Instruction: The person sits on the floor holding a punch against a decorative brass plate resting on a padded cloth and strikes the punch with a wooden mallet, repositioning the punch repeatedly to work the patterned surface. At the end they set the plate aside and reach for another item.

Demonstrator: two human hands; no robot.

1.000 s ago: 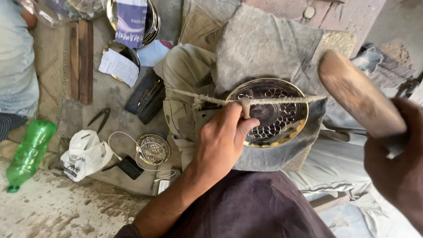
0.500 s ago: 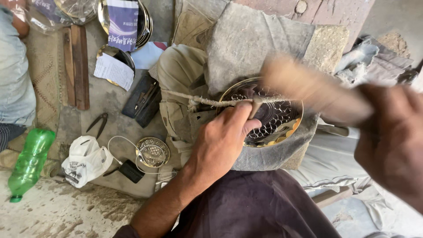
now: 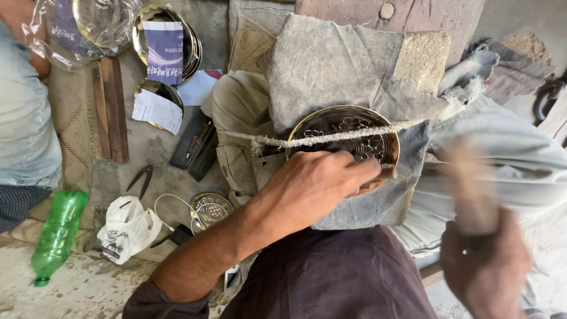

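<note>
Left hand [image 3: 313, 189] pinching a small tool, tip hidden, on the round engraved brass plate [image 3: 345, 133] atop grey cloth-covered block [image 3: 336, 71], right hand [image 3: 484, 266] fisted on a motion-blurred wooden mallet [image 3: 469, 183], frayed rope [image 3: 331, 137] crossing plate

We are seeing the right hand [image 3: 485, 269] smeared by motion blur, and the wooden mallet [image 3: 469, 186] it is gripping is blurring into a pale streak, its head shape unreadable. Our left hand [image 3: 313, 186] is covering the near rim of the engraved brass plate [image 3: 345, 133] and hiding most of the small tool [image 3: 387, 172] it is pinching. The left edge is cropping a seated person [image 3: 23, 124].
</note>
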